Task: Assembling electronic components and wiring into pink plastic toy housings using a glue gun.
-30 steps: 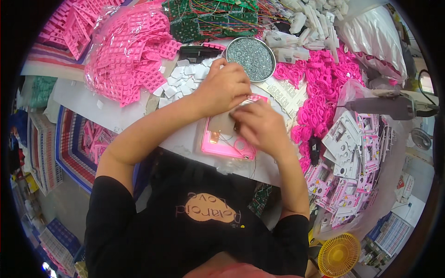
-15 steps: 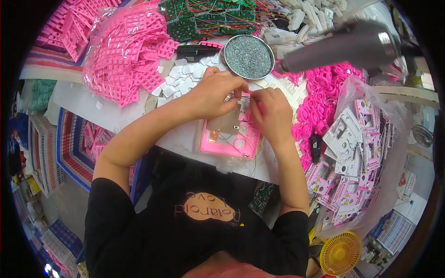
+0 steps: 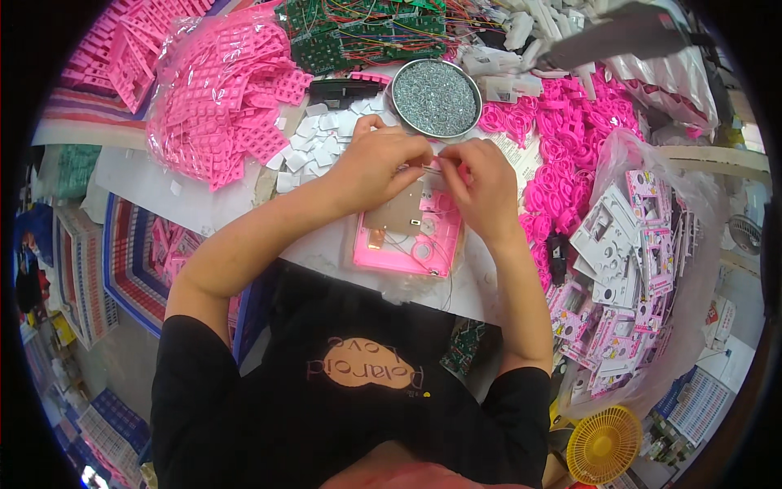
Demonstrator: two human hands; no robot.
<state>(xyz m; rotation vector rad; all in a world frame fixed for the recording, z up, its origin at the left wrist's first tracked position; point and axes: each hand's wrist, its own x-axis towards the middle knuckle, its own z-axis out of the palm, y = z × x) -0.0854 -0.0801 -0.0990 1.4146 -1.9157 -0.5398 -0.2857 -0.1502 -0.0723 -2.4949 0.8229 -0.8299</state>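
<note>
A pink plastic housing (image 3: 389, 259) lies open on the white work surface in front of me. Inside it sits a brownish circuit board (image 3: 391, 216), with thin wires (image 3: 440, 244) looping over the housing's right part. At the far edge of the housing my left hand (image 3: 379, 165) is pinched, thumb against fingers. My right hand (image 3: 486, 189) meets it there, also in a pinch, fingertips almost touching the left ones. Whatever small thin piece lies between the fingertips is mostly hidden by them.
A round metal bowl of small screws (image 3: 437, 98) stands just beyond my hands. White plastic pieces (image 3: 314, 147) lie to its left, pink loop-shaped parts (image 3: 562, 171) to its right. Overhead at the right hangs a dark handheld tool (image 3: 619, 37). A bag of printed panels (image 3: 615, 269) stands right.
The hanging dark tool has swung up and away to the right. My right hand has shifted slightly up; both hands stay pinched at the housing's far edge.
</note>
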